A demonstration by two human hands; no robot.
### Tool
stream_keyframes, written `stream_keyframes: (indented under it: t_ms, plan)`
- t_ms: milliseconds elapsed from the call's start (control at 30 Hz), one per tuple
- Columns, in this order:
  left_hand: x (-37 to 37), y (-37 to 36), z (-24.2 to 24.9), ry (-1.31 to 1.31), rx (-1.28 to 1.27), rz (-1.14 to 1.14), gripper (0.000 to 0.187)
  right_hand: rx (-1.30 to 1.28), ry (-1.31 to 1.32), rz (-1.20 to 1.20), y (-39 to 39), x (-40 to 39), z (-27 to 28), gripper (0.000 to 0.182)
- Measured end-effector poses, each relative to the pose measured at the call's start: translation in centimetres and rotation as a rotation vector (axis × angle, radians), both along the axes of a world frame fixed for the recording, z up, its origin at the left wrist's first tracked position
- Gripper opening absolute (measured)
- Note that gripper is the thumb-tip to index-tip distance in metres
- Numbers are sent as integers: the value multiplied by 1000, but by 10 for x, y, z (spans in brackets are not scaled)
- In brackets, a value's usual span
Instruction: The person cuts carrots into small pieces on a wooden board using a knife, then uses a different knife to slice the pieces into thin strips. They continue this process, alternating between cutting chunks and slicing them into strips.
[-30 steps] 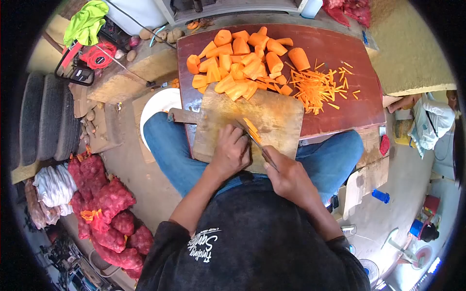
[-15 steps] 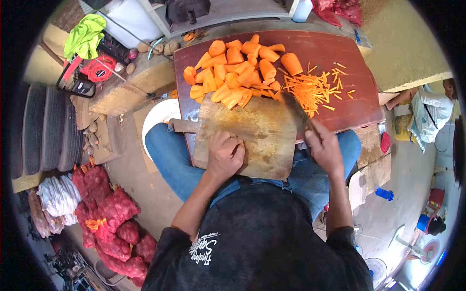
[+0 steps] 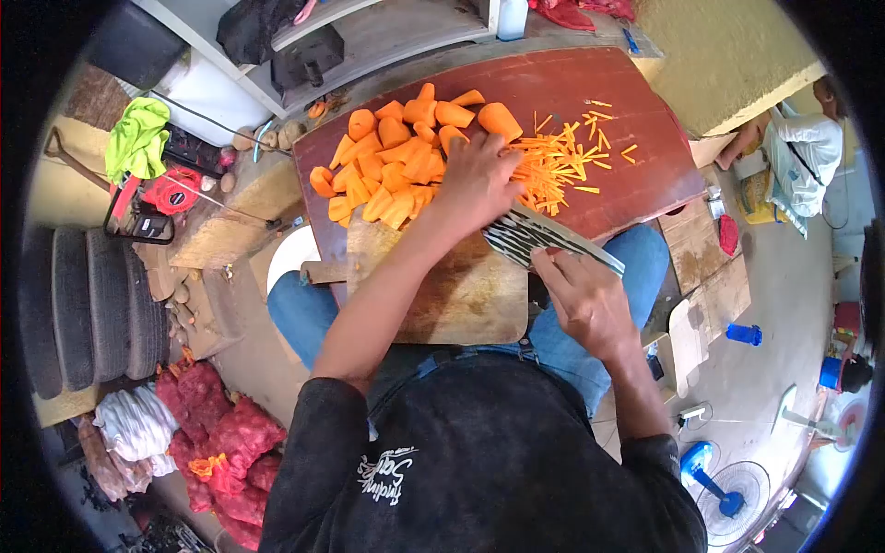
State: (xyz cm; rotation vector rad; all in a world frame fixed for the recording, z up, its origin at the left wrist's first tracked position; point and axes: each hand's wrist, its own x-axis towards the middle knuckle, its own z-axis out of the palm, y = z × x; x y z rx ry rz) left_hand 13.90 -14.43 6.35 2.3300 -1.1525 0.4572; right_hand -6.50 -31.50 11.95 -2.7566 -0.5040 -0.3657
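My left hand (image 3: 479, 180) reaches over the carrots, fingers apart and bent downward at the edge between the chunks and the strips. Whether its fingertips touch a piece is hidden. My right hand (image 3: 588, 300) grips a broad knife (image 3: 544, 238) whose blade has a dark-and-light pattern; the handle is mostly covered. Its blade lies across the right corner of the wooden chopping board (image 3: 442, 300), near my left wrist. Peeled carrot chunks (image 3: 392, 166) are heaped beyond the board. Thin carrot strips (image 3: 548, 170) form a loose pile to their right, on the reddish table (image 3: 627, 111).
A white bucket (image 3: 290, 258) stands left of the board. Red net sacks (image 3: 230, 438) and stacked tyres (image 3: 74, 304) are at the left. Another person (image 3: 802, 152) sits at the far right. A blue fan (image 3: 728, 498) stands on the floor at lower right.
My left hand has moved from the chopping board up to the carrots. The knife has swung from pointing away to lying crosswise, its blade face now showing. The view has shifted.
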Motion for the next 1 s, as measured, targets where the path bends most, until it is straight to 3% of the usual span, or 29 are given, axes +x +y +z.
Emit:
stream_keyframes:
  t_ms: [67,167,267,367,400,600,700,733,833,933,1000]
  plan:
    - [19,9,-5,-54,8,65,32,109,43,-23,-2,-4,-5,45]
    - [20,65,-5,111,-70,156,33,393,71,-91,-2,-16,-24,47]
    - [2,123,-6,250,65,153,38,598,257,-128,7,-21,-28,48]
    - [-17,144,-3,169,348,153,37,642,289,-104,19,-20,-35,48]
    - [-18,145,-7,196,339,165,51,638,292,-92,22,-19,-37,48]
    - [-35,138,-8,196,127,194,42,684,425,-106,32,-18,-33,49]
    - [-67,134,-6,598,-250,252,46,747,463,-127,34,-20,-29,48]
    - [-79,131,-16,693,-499,253,42,800,498,-135,35,-21,-28,48]
    - [-123,124,-37,906,-648,324,34,898,585,-136,35,-19,-24,47]
    - [-144,125,-43,569,-458,329,23,842,654,-97,40,-13,-13,46]
    - [-149,127,-42,489,-389,319,23,740,708,-60,45,-7,-7,46]
